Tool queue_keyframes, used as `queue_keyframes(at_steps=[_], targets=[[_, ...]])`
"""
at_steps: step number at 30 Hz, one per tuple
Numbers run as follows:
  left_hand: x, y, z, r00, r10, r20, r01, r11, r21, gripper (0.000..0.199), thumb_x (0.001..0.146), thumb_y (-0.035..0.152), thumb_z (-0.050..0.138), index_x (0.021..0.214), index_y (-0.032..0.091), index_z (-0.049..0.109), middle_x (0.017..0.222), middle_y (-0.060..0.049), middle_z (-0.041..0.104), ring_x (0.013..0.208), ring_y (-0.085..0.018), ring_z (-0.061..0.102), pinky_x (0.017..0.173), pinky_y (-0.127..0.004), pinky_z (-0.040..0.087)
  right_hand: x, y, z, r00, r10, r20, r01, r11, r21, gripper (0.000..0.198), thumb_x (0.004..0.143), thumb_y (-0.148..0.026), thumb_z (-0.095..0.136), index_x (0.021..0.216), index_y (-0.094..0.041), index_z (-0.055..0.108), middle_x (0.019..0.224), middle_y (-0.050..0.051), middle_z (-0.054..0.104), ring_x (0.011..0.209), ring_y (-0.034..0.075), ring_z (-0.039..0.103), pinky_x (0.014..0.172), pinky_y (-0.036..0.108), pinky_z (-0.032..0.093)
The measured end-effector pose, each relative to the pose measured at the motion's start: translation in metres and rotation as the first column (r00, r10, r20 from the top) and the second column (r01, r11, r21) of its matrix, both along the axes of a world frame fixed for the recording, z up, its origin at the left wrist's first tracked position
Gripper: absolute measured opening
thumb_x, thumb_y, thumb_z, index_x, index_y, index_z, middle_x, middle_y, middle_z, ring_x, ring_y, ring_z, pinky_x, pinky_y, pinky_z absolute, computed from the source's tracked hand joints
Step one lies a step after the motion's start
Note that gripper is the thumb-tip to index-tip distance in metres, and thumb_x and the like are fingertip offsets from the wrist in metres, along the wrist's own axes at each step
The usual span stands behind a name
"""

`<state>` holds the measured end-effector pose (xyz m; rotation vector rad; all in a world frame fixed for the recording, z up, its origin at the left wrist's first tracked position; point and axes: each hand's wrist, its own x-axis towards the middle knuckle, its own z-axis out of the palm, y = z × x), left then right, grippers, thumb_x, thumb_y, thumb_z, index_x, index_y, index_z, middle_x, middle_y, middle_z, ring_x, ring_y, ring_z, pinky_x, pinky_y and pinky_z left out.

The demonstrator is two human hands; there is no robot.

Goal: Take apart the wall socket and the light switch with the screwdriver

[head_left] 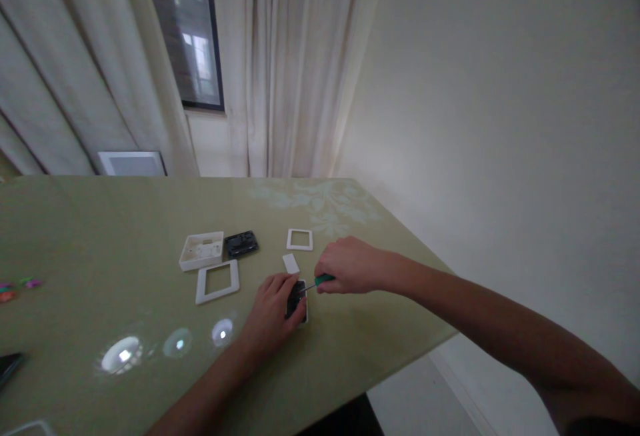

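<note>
Screwdriver [325,279] sits pinched in the right hand [353,266], angled toward the black module [295,300]; the left hand [273,306] clasps that module on the table [350,336], apparently to prevent slipping under load.

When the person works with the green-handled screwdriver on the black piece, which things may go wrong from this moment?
The screwdriver could slip off the black piece and jab the left hand, which lies close to the tip. The piece might also slide on the shiny table, since only that hand appears to steady it. The small white plate, just beyond the left fingertips, could get nudged.
</note>
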<state>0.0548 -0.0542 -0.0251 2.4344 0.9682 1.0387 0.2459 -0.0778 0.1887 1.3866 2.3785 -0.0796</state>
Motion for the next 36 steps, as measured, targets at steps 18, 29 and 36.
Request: queue_keyframes(at_steps=[18,29,36], targets=[[-0.001,-0.007,0.019,0.998,-0.031,-0.062,0.034,0.998,0.046,0.033,0.098,0.029,0.063,0.129,0.02,0.072,0.129,-0.014,0.076,0.118,-0.034,0.069,0.105,-0.054,0.059,0.066,-0.006,-0.06,0.728,-0.253,-0.638,0.062,0.95,-0.307,0.042,0.097,-0.054,0.07,0.089,-0.017,0.087,0.059,-0.003,0.061,0.055,0.012,0.052,0.057,0.023,0.037],[-0.009,-0.01,0.027,0.996,0.057,-0.062,-0.054,0.997,0.049,0.021,0.101,0.03,0.062,0.12,0.022,0.066,0.11,-0.01,0.063,0.103,-0.031,0.063,0.092,-0.049,0.06,0.085,0.041,-0.095,0.389,-0.366,-0.845,0.29,0.92,-0.265,0.045,0.098,-0.059,0.062,0.093,-0.015,0.072,0.07,0.001,0.066,0.055,0.012,0.058,0.054,0.023,0.046],[-0.016,-0.008,0.023,0.991,0.032,-0.134,-0.006,0.981,0.192,0.022,0.106,0.024,0.05,0.123,0.023,0.064,0.108,-0.012,0.065,0.094,-0.028,0.067,0.084,-0.042,0.062,0.009,0.056,-0.165,0.275,-0.273,-0.922,0.368,0.916,-0.162,0.024,0.107,-0.044,0.057,0.114,-0.021,0.062,0.105,0.005,0.075,0.082,0.017,0.068,0.075,0.028,0.051]])
